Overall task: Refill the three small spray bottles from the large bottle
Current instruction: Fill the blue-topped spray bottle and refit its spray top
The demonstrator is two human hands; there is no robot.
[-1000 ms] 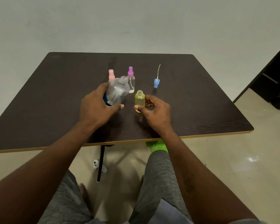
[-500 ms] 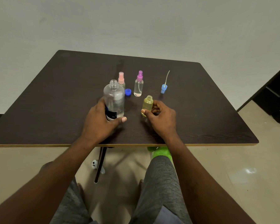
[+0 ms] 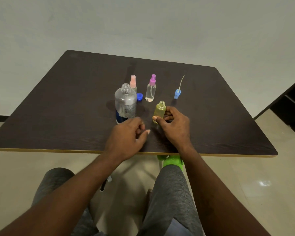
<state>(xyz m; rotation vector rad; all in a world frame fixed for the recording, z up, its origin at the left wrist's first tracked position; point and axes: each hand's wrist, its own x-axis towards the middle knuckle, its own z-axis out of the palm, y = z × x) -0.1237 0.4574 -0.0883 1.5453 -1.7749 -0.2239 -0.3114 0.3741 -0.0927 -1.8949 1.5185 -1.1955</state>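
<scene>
While right hand (image 3: 175,127) grips yellow bottle (image 3: 159,110) | left hand (image 3: 126,138) loose, empty | large bottle (image 3: 125,101) upright, uncapped

Four bottles (image 3: 125,103) (image 3: 159,111) (image 3: 150,92) (image 3: 133,82), two loose caps (image 3: 139,96) (image 3: 177,94)

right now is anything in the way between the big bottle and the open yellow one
Nothing visible. Only bare table lies between the large bottle and the yellow bottle, which the right hand holds; the left hand is nearer, empty.
</scene>
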